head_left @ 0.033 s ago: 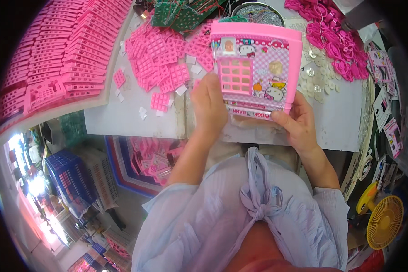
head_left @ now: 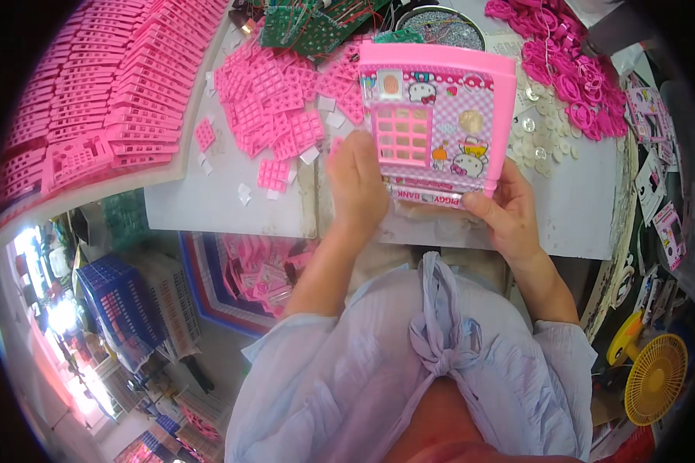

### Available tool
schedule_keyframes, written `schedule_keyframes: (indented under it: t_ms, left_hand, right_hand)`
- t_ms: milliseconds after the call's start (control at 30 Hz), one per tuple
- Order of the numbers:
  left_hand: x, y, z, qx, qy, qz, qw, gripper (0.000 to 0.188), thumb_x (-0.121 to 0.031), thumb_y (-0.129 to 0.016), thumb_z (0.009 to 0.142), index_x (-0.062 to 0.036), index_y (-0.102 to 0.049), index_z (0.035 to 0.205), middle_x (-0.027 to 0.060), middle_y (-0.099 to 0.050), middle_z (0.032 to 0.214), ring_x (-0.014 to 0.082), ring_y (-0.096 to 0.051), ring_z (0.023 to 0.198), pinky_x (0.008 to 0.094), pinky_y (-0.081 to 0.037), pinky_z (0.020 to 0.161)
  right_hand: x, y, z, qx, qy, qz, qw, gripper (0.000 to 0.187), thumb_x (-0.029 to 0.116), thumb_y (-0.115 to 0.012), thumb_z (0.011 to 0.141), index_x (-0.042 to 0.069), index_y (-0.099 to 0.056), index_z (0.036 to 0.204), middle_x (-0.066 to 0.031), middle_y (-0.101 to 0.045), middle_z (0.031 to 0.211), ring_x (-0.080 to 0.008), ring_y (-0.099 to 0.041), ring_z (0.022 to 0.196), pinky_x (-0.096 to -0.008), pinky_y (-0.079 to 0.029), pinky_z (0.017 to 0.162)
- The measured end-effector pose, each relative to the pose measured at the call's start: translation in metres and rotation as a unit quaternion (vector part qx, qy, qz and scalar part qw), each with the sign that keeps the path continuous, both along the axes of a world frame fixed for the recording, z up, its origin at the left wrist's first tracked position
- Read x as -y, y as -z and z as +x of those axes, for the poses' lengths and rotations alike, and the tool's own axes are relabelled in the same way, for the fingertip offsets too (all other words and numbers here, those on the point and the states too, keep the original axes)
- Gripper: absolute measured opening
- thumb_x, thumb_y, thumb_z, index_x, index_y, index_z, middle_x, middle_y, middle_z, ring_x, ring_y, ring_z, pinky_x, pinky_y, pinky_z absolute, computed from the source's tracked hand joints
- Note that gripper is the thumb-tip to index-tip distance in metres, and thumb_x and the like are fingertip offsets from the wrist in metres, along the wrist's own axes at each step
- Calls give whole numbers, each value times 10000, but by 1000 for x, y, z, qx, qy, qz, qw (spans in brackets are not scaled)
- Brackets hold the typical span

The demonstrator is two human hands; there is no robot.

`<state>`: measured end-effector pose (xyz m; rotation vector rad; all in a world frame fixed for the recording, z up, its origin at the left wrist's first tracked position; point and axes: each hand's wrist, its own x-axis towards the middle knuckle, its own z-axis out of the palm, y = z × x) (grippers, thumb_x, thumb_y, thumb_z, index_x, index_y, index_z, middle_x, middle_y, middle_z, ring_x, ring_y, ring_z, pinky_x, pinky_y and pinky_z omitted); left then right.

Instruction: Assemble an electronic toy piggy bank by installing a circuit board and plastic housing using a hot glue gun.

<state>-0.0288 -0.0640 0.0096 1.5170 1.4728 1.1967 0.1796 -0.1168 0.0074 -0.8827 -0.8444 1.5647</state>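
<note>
The pink case (head_left: 471, 89) is held up over the table (head_left: 208, 207), tilted, with its printed front toward the worker. The right hand (head_left: 511, 212) has its grip closed on the lower right corner, thumb on the front. The left hand (head_left: 357, 181) lies against the left edge; its fingertips are hidden behind the case, so how far that grip closes cannot be told. The keypad grid (head_left: 403, 133) shows through the window at the left of the front.

Assessment: sound practice would be to support both sides evenly, press at the rim rather than across the keys, and keep the thumb from creasing the lower strip (head_left: 428, 196).

Compared with the earlier frame: the case sits marginally lower in view and its lower strip appears narrower, suggesting slightly changed tilt. Both hands keep essentially the same placement.
</note>
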Motion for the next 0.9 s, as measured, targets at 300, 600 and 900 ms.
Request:
schedule_keyframes:
  t_ms: [300, 600, 900]
  left_hand:
    - [-50, -36, -6, 380, 141, -115, 907, 200, -129, -566, 1009, 14, -667, 1105, 79, -706, 969, 140, -629, 833, 295, -483, 781]
    - [-76, -27, -39, -51, 343, 217, 913, 379, -27, -744, 752, -56, -692, 1126, 119, -699, 1087, 308, -665, 1050, 369, -519, 929]
    - [-10, 0, -40, -266, 411, 149, 859, 440, -24, -664, 697, -89, -700, 1130, 145, -612, 1285, 388, -555, 1242, 489, -452, 1031]
  right_hand:
    - [-1, -7, 17, 18, -56, -23, 998, 613, 32, -742, 853, -31, -484, 1405, -106, -639, 1270, -169, -625, 1135, -325, -499, 994]
    - [-82, 6, 72, 510, -30, 274, 815, 402, 35, -664, 866, 12, -635, 1266, -119, -631, 1274, -257, -620, 1161, -375, -511, 977]
    - [-63, 12, 67, 628, -136, 345, 684, 571, 262, -711, 822, 68, -575, 1341, -131, -438, 1526, -389, -396, 1382, -480, -374, 1134]
